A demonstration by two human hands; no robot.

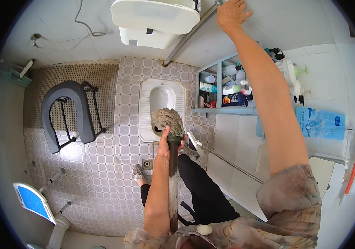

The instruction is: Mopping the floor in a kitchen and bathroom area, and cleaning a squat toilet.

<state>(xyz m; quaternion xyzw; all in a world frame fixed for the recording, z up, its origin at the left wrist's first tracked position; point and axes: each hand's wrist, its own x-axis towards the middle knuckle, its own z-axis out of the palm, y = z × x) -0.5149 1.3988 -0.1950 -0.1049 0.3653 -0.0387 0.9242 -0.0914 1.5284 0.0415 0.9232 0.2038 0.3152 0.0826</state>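
Observation:
My left hand (164, 146) is wrapped round the dark wooden handle (173, 182) of a mop, just below its head. The bundled grey-beige mop head (168, 119) is over the near part of a white squat toilet (143, 108), hiding some of the bowl. Stretched far forward, my right hand (232, 15) is at the upper end of a grey pipe (190, 34) on the far wall. Its fingers look curled, the little finger sticking out, and whatever they grip is hidden at the picture's edge.
A white cistern (154, 18) hangs on the far wall. On the right, a blue-grey rack (227, 111) holds several bottles. A dark padded commode seat frame (84, 110) stands at left, near a blue-and-white fold-down seat (34, 201). A metal-handled squeegee (227, 162) leans by my right leg.

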